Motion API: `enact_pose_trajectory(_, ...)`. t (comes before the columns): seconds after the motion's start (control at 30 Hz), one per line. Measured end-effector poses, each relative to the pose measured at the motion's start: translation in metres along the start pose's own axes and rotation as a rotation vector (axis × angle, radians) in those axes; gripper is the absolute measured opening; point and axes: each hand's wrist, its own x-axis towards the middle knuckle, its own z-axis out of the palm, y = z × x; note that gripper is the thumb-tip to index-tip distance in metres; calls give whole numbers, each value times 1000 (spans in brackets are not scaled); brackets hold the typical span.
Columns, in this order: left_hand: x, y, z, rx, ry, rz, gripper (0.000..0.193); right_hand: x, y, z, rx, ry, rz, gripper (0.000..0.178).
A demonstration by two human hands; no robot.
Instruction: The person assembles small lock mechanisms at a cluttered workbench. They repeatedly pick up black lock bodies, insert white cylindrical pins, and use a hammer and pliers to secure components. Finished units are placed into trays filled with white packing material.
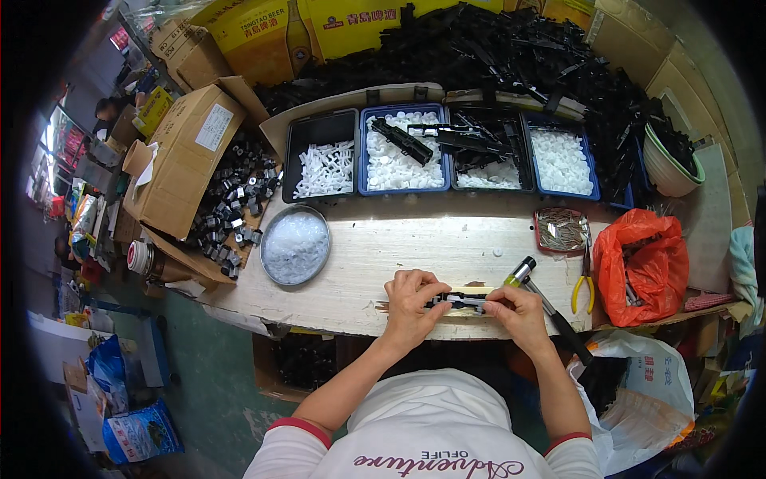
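At the table's near edge, my left hand [413, 302] and my right hand [519, 314] pinch the two ends of a small black part with a light grey strip [461, 300]. Its exact kind is too small to make out. It lies over a pale strip on the tabletop, and my fingers hide its ends. Just behind my right hand rests a hammer [568, 329] with a black handle and a yellow-green and silver head. Pliers [583, 292] with yellow handles lie farther right.
Bins of white plastic parts [323, 172] line the back, before a heap of black parts [511, 56]. A round metal dish [295, 245] stands left, near a tipped cardboard box [187, 152]. To the right are a red tray of metal pins [560, 230] and a red plastic bag [641, 255].
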Motion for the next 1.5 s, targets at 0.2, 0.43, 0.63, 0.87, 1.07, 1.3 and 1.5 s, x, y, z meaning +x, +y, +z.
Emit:
enact_pose_trajectory(0.2, -3, -7, 5, 46, 41, 132, 13, 7, -2, -2, -49, -46, 73, 9)
enact_pose_trajectory(0.43, -1, -3, 3, 94, 44, 181, 13, 22, 5, -4, -82, -108, 278, 13)
enact_pose_trajectory(0.63, -1, -4, 4, 83, 61, 220, 12, 27, 13, -5, 137, -200, 403, 16)
enact_pose_trajectory(0.87, -4, -5, 3, 93, 73, 251, 16, 63, -27, -8, -599, -185, -59, 8)
enact_pose_trajectory(1.07, -2, -4, 3, 91, 58, 227, 17, 159, -31, -39, -609, 414, -415, 4)
enact_pose_trajectory(1.3, -5, -5, 2, 87, 46, 211, 17, 195, -20, -66, -761, 499, -231, 12)
enact_pose_trajectory(1.5, -4, -5, 3, 89, 47, 216, 18, 212, -9, -48, -844, 497, -231, 25)
